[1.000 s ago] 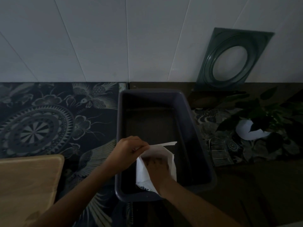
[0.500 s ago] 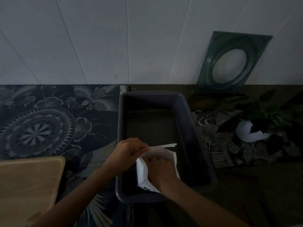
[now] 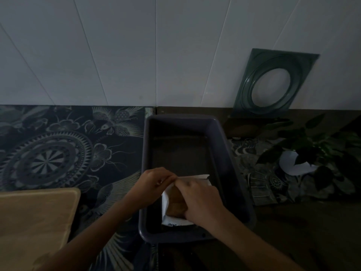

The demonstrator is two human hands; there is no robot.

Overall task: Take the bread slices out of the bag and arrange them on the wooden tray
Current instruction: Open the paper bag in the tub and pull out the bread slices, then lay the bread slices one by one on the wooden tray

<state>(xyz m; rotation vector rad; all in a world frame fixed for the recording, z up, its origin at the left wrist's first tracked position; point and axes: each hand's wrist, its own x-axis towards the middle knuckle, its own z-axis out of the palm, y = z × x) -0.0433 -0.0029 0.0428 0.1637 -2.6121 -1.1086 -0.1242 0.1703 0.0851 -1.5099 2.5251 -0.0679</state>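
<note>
Both hands meet over the near half of a dark rectangular plastic tub [image 3: 224, 145], a little below the centre of the view. Left hand [image 3: 154, 181], entering from 7 o'clock, is closed in a pinch on the upper edge of the white bag [image 3: 168, 199], holding its mouth up. Right hand [image 3: 201, 200], entering from 5 o'clock, lies palm-down across the bag opening with the fingers [image 3: 186, 187] curled over the contents; the thumb is hidden, so whether it fully grips cannot be told. Brown bread slices [image 3: 175, 204] show between the white bag wall and the right hand, inside the bag, which rests on the tub floor against the near wall. Small dark print marks the bag's near lower edge. Far half of the tub holds nothing visible.

Wooden tray [image 3: 37, 222], pale and round-cornered, lies on the counter at 8 o'clock from the tub, well apart from it, with no bread on it. A dark cloth with a pale mandala and bird pattern [image 3: 50, 159] covers the counter from 9 to 11 o'clock and runs under the tray. At 1 o'clock a dark green square frame with a round opening [image 3: 273, 83] leans tilted against the white panelled wall [image 3: 117, 51]. At 3 o'clock a leafy plant [image 3: 316, 145] stands in a white pot [image 3: 293, 165], near the tub's right wall but apart from it. Lighting is dim throughout.
</note>
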